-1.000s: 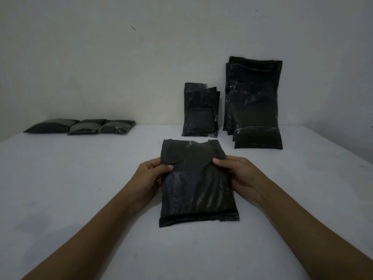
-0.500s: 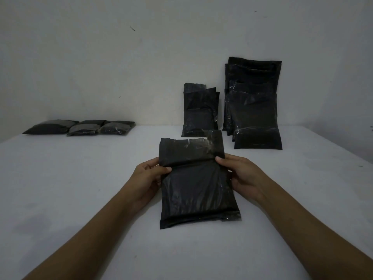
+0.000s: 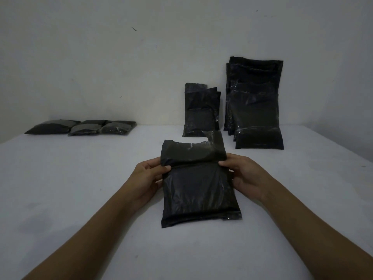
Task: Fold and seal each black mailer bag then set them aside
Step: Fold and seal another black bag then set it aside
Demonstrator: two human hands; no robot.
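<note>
**Both hands hold a black mailer bag at its fold line**

Head view: a black mailer bag lies on the white table, near the middle and close to the person, its sealed bottom edge toward the camera. Its top flap stands raised from a crease across the upper part of the bag, with a ragged upper edge and a taller corner on the right.

The left hand takes the bag's left edge at the crease; its grip is narrow, thumb on top of the plastic and fingers curled behind the flap. The right hand takes the right edge at the same height, thumb on the front face and fingers wrapped round the side, so its grip is likewise closed on the bag.

Three flat sealed packets lie side by side, touching, at the far left of the table by the wall. A small stack of black bags leans upright against the wall behind the held bag, and just beside it on the right leans a taller stack of black bags.
</note>
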